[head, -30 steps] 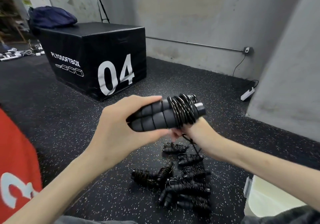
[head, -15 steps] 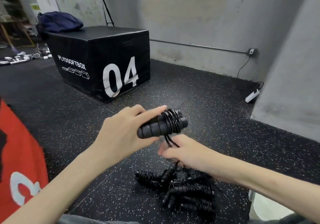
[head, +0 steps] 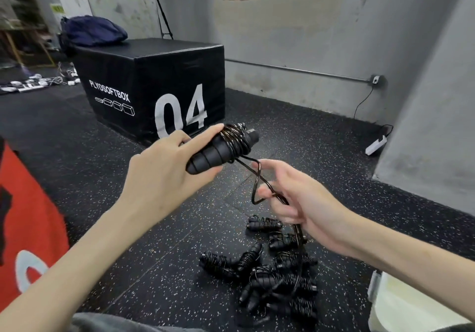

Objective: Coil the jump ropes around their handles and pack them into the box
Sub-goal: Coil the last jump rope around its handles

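A: Entry, head view. Where are the handles (head: 218, 150) held, and how is the long axis set?

B: The paired black handles are gripped by the left hand (head: 164, 177), fingers and thumb curled round the lower end. The long axis is tilted: butt end down-left toward the palm, cap end up-right toward the wall. The rope (head: 253, 177) is coiled round the upper half.

A: And the right hand (head: 298, 200)?

B: A loose loop of the rope is pinched between thumb and fingers, just beside the handles and below them. The tail is seen to hang down past the palm.

A: Other items noted?

B: A pile of coiled ropes (head: 272, 275) is lying on the speckled floor (head: 128, 241) beneath the right hand, long axes pointing various ways. A black box marked 04 (head: 154, 84) is seen behind.
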